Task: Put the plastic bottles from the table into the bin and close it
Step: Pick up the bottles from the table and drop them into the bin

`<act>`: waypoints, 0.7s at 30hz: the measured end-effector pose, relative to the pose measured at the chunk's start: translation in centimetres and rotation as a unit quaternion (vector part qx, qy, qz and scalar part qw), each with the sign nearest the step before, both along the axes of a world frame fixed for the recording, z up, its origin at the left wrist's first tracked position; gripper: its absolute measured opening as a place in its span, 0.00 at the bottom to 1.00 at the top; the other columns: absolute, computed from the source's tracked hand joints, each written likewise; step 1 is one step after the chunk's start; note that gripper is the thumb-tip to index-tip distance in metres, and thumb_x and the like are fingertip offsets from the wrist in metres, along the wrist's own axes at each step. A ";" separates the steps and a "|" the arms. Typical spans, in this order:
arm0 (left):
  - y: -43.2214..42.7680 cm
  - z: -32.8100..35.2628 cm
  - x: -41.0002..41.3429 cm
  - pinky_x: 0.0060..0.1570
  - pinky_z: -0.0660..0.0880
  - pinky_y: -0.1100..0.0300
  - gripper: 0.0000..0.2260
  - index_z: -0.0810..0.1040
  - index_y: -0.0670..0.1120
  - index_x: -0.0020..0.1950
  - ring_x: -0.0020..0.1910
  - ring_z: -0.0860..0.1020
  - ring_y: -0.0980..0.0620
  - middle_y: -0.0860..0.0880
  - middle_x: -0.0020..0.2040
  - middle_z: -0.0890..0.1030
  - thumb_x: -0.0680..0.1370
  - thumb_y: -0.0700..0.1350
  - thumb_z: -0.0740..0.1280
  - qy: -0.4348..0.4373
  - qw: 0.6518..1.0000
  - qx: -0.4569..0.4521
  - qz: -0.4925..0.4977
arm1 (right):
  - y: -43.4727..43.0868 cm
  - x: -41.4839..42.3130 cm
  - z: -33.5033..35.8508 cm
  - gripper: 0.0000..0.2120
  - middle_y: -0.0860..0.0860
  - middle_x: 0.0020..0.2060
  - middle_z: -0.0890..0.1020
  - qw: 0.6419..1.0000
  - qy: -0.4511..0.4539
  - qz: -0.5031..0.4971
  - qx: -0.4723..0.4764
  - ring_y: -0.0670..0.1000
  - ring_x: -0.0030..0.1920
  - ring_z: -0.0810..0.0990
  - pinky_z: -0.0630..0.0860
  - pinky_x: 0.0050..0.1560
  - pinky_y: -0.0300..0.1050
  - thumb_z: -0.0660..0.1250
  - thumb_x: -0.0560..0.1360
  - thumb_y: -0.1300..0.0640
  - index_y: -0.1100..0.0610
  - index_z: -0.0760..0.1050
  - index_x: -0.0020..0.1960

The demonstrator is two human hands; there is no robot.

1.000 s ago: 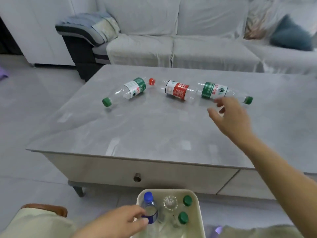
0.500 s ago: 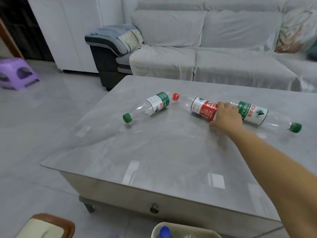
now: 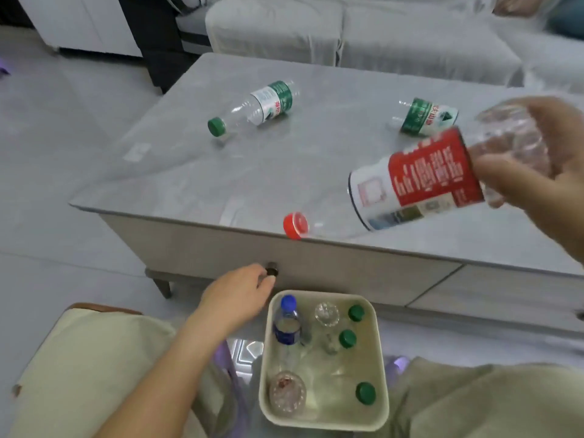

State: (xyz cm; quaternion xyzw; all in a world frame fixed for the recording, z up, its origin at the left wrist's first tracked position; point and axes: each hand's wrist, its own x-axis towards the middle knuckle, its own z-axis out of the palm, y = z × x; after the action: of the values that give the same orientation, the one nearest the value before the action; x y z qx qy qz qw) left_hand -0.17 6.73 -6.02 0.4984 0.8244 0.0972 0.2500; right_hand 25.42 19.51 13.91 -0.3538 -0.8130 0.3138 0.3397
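Observation:
My right hand (image 3: 543,165) grips the base of a clear bottle with a red-and-white label (image 3: 414,181), held in the air over the table's near edge, its red cap pointing down-left. Two green-label bottles lie on the grey table (image 3: 189,172): one at the far left (image 3: 256,105), one at the far right (image 3: 425,116), partly hidden behind the held bottle. The cream bin (image 3: 380,368) stands open on the floor below, holding several bottles. My left hand (image 3: 240,295) hovers beside the bin's upper left rim, fingers loosely curled, holding nothing.
A drawer knob (image 3: 271,270) sits on the table front just above my left hand. A grey sofa (image 3: 347,30) runs behind the table. My knees in pale trousers (image 3: 79,368) flank the bin. No lid is visible.
My right hand has lifted the red-label bottle off the table and carried it toward me, above the near edge. The view has tilted down, so the bin and my left hand show again.

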 end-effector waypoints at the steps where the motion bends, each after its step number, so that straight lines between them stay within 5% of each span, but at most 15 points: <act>1: -0.3 0.0 -0.8 0.56 0.75 0.51 0.15 0.76 0.49 0.57 0.58 0.78 0.45 0.47 0.57 0.81 0.78 0.55 0.57 0.003 1.000 0.009 0.023 | -1.5 1.0 -0.6 0.31 0.46 0.44 0.81 0.999 -0.032 -0.004 -0.004 0.51 0.41 0.82 0.81 0.38 0.48 0.66 0.56 0.24 0.38 0.70 0.54; 5: -2.2 -0.7 -2.1 0.54 0.75 0.55 0.13 0.78 0.46 0.56 0.54 0.79 0.46 0.46 0.53 0.83 0.78 0.51 0.61 -0.056 0.997 0.018 0.057 | -6.6 1.2 -6.5 0.35 0.39 0.47 0.80 0.979 -0.205 0.010 0.011 0.43 0.43 0.80 0.76 0.40 0.35 0.66 0.55 0.29 0.36 0.66 0.61; 10: -3.3 -0.4 -1.2 0.56 0.76 0.53 0.12 0.80 0.47 0.54 0.52 0.80 0.50 0.49 0.50 0.83 0.77 0.51 0.63 -0.107 0.993 0.023 0.053 | -8.4 -1.5 -15.2 0.48 0.46 0.67 0.66 0.882 -0.461 0.098 -0.011 0.50 0.56 0.77 0.76 0.50 0.45 0.64 0.64 0.29 0.41 0.42 0.75; 14: -3.0 0.0 -0.7 0.58 0.76 0.53 0.13 0.79 0.47 0.55 0.52 0.80 0.52 0.50 0.52 0.83 0.77 0.53 0.63 -0.125 0.991 0.024 0.042 | -4.5 -0.6 -14.0 0.46 0.48 0.68 0.67 0.905 -0.422 0.047 -0.016 0.49 0.52 0.79 0.77 0.53 0.51 0.59 0.62 0.26 0.43 0.51 0.75; 18: -2.3 -0.2 0.7 0.57 0.75 0.57 0.09 0.78 0.53 0.53 0.51 0.79 0.56 0.55 0.51 0.82 0.76 0.54 0.63 -0.133 0.991 -0.004 -0.011 | 3.3 0.8 -10.1 0.28 0.51 0.56 0.78 0.958 -0.257 -0.109 0.068 0.49 0.39 0.80 0.77 0.50 0.52 0.64 0.68 0.36 0.50 0.72 0.63; 21: -1.2 -0.4 1.1 0.55 0.76 0.54 0.09 0.77 0.55 0.49 0.49 0.80 0.56 0.55 0.49 0.82 0.75 0.56 0.62 -0.135 0.990 0.001 -0.034 | 12.0 1.4 -8.6 0.25 0.57 0.57 0.77 0.945 -0.223 -0.218 0.099 0.56 0.46 0.80 0.75 0.54 0.54 0.68 0.71 0.44 0.55 0.71 0.63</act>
State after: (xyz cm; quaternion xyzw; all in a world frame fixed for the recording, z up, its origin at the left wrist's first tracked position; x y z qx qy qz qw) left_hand 0.93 5.50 -6.44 0.5091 0.7653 0.1558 0.3618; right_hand 26.87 31.56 5.27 -0.5478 -0.7979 0.0636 0.2434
